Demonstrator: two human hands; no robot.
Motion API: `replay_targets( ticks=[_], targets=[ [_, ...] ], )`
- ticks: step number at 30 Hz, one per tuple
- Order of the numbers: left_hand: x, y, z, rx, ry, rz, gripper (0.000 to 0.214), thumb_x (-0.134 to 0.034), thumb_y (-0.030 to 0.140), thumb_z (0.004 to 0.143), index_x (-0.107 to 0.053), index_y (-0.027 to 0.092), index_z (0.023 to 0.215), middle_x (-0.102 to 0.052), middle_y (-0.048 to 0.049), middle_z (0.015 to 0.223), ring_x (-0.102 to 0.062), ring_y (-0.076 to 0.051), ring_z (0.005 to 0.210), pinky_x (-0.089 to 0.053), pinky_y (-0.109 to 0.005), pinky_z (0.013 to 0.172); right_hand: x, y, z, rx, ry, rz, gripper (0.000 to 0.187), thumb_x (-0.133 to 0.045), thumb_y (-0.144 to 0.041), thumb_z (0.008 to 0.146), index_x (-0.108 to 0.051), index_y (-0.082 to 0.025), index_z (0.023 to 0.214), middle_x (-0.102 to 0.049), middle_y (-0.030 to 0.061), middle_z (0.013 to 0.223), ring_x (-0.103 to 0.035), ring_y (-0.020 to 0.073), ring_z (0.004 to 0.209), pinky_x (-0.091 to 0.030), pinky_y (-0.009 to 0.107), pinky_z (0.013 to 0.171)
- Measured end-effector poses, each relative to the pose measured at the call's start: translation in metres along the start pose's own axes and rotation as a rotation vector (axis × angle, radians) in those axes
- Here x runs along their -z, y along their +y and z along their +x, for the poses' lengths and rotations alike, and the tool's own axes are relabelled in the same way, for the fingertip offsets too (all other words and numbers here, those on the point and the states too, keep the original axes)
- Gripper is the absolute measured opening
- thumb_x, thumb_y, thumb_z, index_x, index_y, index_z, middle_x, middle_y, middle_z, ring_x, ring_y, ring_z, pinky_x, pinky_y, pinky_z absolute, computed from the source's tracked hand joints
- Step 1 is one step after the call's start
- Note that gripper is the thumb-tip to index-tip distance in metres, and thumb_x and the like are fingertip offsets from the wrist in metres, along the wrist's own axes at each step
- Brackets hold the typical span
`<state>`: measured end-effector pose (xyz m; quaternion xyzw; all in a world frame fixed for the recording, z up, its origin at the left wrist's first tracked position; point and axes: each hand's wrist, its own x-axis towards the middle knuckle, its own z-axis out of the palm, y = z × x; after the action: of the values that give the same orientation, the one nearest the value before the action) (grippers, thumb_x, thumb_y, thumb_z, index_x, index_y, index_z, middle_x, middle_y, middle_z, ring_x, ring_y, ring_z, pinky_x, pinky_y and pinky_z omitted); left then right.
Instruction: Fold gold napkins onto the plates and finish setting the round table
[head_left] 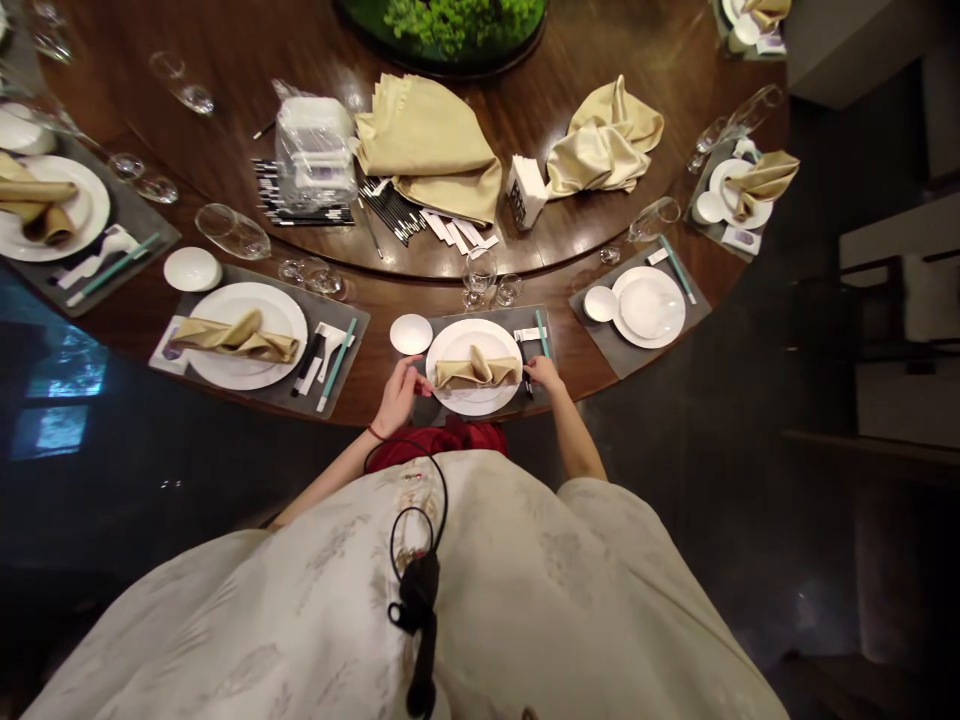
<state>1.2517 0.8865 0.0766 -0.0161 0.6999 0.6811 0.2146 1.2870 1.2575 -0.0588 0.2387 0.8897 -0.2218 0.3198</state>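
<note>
In front of me a white plate (472,406) holds a folded gold napkin (478,370) on a grey placemat (525,318). My left hand (403,393) is at the plate's left side, fingers apart and nothing visible in them. On the right side, my right hand (543,372) pinches what look like black chopsticks (528,385); its fingertips partly cover them. A teal stick-shaped packet (541,333) lies just beyond that hand. A small white bowl (411,334) stands at the upper left of the plate, and a stemmed glass (478,275) lies behind it.
The raised turntable carries stacked gold napkins (431,145), a crumpled gold cloth (607,140), loose black chopsticks (394,212), a plastic-wrapped pack (315,150) and a napkin holder (527,192). A neighbouring plate (247,300) is at left, another plate (651,308) at right. Glasses (234,230) line the ledge.
</note>
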Motion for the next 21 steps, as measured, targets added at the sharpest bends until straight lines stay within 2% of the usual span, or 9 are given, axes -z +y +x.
replay_targets(
  ticks=[2,8,11,21],
  targets=[
    [-0.002,-0.003,-0.002,0.016,-0.006,-0.012,0.057,-0.051,0.065,0.094,-0.053,0.016,0.124,-0.068,-0.0021,0.071,-0.064,-0.016,0.062,-0.055,-0.03,0.064,-0.002,0.001,0.0,-0.003,0.02,-0.038,0.024,-0.059,-0.021,0.091,-0.075,-0.01,0.106,-0.076,0.0113,0.093,-0.068,0.0134,0.079,-0.046,0.016,0.073],
    [-0.01,-0.008,-0.003,0.027,-0.045,-0.029,0.057,-0.051,0.064,0.094,-0.054,0.016,0.123,-0.067,-0.002,0.071,-0.064,-0.016,0.062,-0.054,-0.031,0.065,-0.007,-0.004,0.002,0.009,0.1,-0.056,0.03,-0.055,-0.015,0.092,-0.075,-0.012,0.114,-0.074,0.0139,0.114,-0.067,0.0174,0.104,-0.046,0.019,0.086],
    [-0.012,-0.007,-0.002,0.039,-0.063,-0.025,0.057,-0.051,0.065,0.094,-0.054,0.016,0.123,-0.067,-0.0018,0.071,-0.064,-0.016,0.063,-0.054,-0.031,0.066,-0.007,-0.009,0.001,0.005,0.125,-0.054,0.031,-0.053,-0.016,0.093,-0.074,-0.012,0.115,-0.074,0.0143,0.115,-0.067,0.018,0.105,-0.047,0.02,0.088],
    [-0.01,-0.007,0.006,0.084,-0.047,-0.054,0.059,-0.052,0.067,0.092,-0.053,0.016,0.122,-0.067,-0.0021,0.07,-0.064,-0.016,0.063,-0.053,-0.03,0.064,-0.005,-0.013,-0.001,-0.022,0.088,-0.081,0.029,-0.059,-0.018,0.09,-0.075,-0.012,0.114,-0.074,0.0155,0.115,-0.068,0.019,0.103,-0.049,0.02,0.086]
  ],
)
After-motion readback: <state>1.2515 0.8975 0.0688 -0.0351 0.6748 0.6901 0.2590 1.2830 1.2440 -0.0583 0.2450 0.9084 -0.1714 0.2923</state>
